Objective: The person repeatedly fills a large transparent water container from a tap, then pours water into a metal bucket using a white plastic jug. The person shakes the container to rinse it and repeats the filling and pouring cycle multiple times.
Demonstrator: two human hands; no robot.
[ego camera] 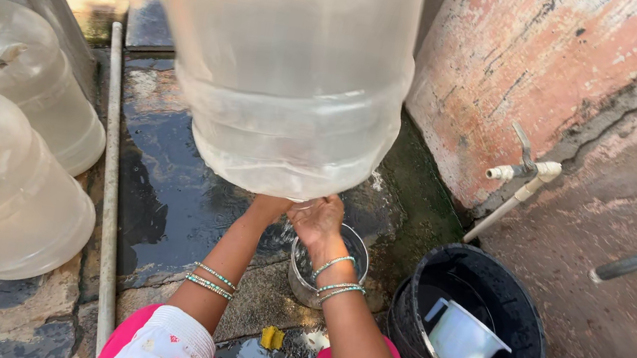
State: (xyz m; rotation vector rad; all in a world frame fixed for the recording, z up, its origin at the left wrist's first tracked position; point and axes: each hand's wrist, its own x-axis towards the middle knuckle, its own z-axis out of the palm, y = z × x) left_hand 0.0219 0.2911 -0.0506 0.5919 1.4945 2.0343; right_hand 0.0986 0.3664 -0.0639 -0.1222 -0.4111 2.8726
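The big jug (293,73) is cloudy translucent plastic; the small pot (312,276) dull metal; the bucket (473,331) glossy black plastic; the floor (173,182) wet, rough stone.

Outdoor washing yard at home — wet stone floor (172,190), wall taps (526,171), black bucket (473,331).
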